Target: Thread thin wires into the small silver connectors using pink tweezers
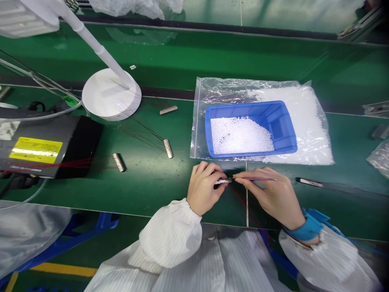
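**Q:** Left hand (204, 188), what's it got?

**A:** Curled almost closed, fingertips and thumb pinching a small metal-and-white connector (221, 182). The fingers hide part of it.

**Q:** Right hand (269, 198)?

**A:** Thumb and forefinger closed on a thin maroon wire (255, 179), other fingers loosely bent, not gripping anything else.

**Q:** How do those two lie?

**A:** Wire runs nearly level, long axis 3-to-9 across the view, tip aimed at 9 o'clock toward the connector. Connector sits at the left hand's 3 o'clock, so the left hand is nearer. Tip is touching or just beside the connector's end, too small to tell which.

**Q:** Around them?

**A:** Both hands sit on a green bench mat (158, 198), at 6 o'clock from a blue plastic bin (282, 117) of white pellets. Another connector (168, 148) lies at about 10 o'clock from the left hand, fine red wires trailing off it.
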`<state>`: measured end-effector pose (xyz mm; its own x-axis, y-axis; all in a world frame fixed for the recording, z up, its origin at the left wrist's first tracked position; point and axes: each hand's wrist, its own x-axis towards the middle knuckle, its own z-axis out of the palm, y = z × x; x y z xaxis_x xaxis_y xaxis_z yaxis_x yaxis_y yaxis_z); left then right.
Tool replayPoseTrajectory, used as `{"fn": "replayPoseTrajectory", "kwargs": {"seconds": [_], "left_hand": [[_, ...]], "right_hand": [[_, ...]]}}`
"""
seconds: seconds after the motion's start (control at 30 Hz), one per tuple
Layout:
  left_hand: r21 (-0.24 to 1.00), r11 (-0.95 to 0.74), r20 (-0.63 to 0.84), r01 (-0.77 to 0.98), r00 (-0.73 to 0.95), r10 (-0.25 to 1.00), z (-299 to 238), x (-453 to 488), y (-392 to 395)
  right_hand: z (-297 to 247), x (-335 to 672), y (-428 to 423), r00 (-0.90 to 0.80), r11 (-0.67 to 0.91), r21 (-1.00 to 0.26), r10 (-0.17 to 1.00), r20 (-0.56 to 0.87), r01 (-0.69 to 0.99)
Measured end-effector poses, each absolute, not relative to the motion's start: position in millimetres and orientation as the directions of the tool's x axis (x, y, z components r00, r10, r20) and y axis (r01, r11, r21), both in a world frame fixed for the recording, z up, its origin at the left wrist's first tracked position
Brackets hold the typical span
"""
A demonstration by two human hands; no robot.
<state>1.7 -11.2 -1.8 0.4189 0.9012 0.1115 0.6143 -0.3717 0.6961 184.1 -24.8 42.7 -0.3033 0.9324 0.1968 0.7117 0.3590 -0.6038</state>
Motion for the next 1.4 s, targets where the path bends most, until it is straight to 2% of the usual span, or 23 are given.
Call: {"fn": "replayPoseTrajectory", "kwargs": {"seconds": [0.23,1.2,1.4], "left_hand": [[0.698,-0.375,0.116,0.610,0.421,0.900,-2,1,-11],[0.702,-0.378,0.124,0.604,0.419,0.899,-3,2,-11],[0.704,-0.381,0.138,0.599,0.412,0.901,-4,2,-12]], "right_hand": [[31,184,-26,-0.270,0.292,-0.628,0.954,0.132,0.722],[30,184,-28,-0.235,0.264,-0.655,0.963,0.134,0.708],[48,202,-28,-0.103,0.182,-0.686,0.983,0.154,0.705]]}}
